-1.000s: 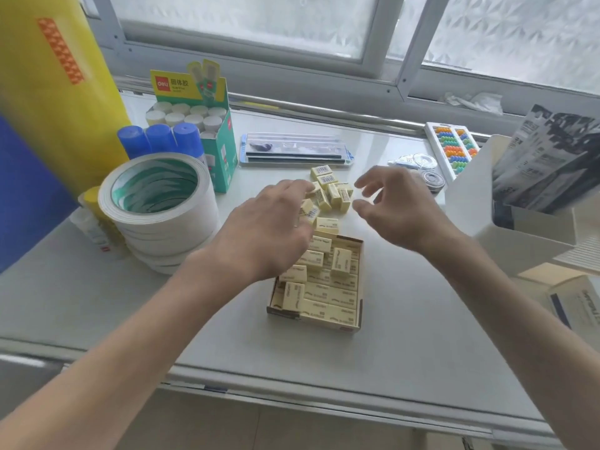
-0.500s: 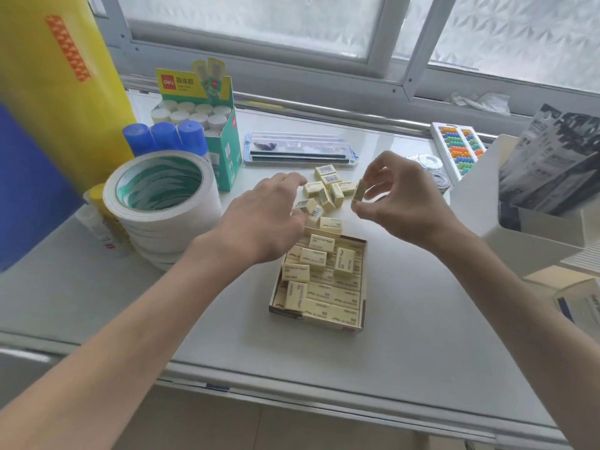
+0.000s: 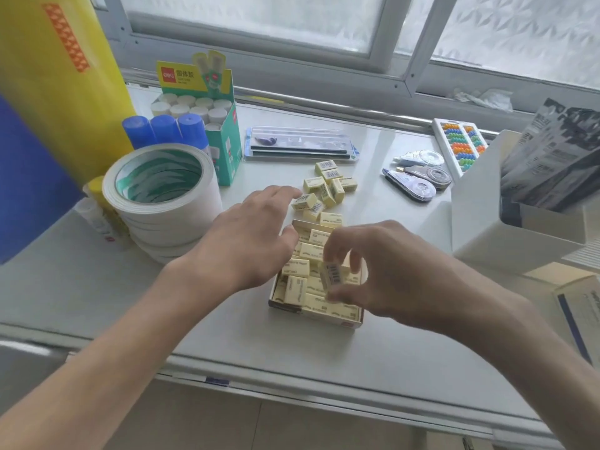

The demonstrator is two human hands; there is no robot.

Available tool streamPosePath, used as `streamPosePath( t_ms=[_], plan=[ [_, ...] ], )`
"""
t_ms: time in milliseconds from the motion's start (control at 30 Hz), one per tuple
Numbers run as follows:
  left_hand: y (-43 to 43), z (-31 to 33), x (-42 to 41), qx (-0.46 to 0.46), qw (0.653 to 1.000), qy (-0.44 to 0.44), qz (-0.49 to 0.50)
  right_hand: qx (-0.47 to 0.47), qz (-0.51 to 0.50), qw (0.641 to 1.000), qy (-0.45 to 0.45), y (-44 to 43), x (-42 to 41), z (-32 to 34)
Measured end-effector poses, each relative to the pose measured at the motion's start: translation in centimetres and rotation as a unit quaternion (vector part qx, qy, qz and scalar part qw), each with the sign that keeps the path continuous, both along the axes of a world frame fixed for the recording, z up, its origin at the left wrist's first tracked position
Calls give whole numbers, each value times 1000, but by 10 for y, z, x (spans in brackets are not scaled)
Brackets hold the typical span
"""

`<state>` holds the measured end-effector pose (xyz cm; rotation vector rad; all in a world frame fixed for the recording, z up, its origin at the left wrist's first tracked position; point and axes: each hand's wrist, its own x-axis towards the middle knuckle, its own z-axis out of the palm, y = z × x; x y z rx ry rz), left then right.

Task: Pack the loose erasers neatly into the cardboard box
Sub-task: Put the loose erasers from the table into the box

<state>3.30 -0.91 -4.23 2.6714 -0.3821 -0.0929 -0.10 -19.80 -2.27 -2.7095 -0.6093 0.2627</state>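
My right hand [image 3: 389, 271] is pinching one eraser [image 3: 331, 275] over the cardboard box [image 3: 311, 315], left hand [image 3: 246, 235] relaxed, fingers stretched toward the loose erasers [image 3: 328, 186].

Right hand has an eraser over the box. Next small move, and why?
Probably lower the right hand and lay its eraser flat among those in the cardboard box. The eraser is pinched on end just above the packed ones and is not seated. The left hand reaches toward the loose erasers, so the pile is covered.
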Motion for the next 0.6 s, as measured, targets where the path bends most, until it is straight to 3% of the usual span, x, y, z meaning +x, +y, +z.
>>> streamPosePath(
  t_ms=[167, 267, 400, 500, 600],
  plan=[
    [-1, -3, 3, 6, 1000, 2, 0, -28, 16, 999, 5, 5, 4, -8],
    [-2, -3, 4, 9, 1000, 4, -1, 2, 13, 999, 31, 2, 8, -5],
    [-3, -4, 9, 11, 1000, 7, 1, 71, -53, 996, -7, -8, 27, 3],
    [-4, -7, 18, 10, 1000, 14, 2, 75, -120, 988, -65, -15, 58, -8],
    [-7, -8, 29, 7, 1000, 24, 10, 45, -150, 986, -61, -18, 90, -25]
  ],
)
